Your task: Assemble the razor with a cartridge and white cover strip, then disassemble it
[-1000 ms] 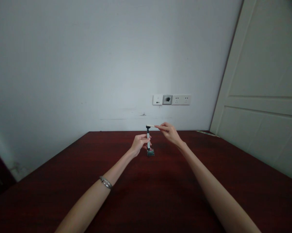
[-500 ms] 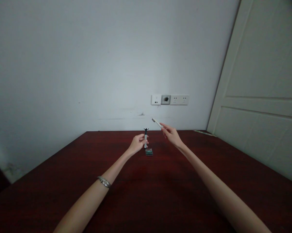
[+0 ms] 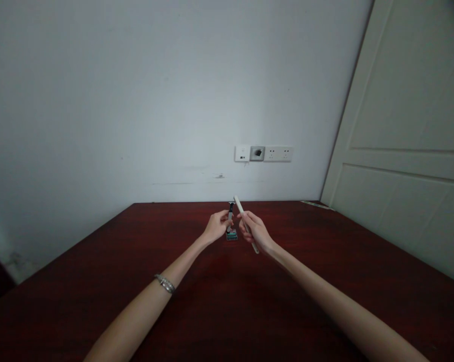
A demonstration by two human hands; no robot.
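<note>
Down and inward comes the right hand (image 3: 255,232), its white stick now tilted beside the razor.
Left hand (image 3: 216,226), fingers clamped on the upright razor (image 3: 230,217), stands it on the small green block (image 3: 232,235) on the counter (image 3: 227,301); right fingers grip the white stick (image 3: 245,223).

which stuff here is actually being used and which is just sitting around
In use:
left hand holding the upright razor handle
small green cartridge tray under it
right hand holding a white stick

Just around:
wall sockets
door
flat strip at the table's far edge
</note>
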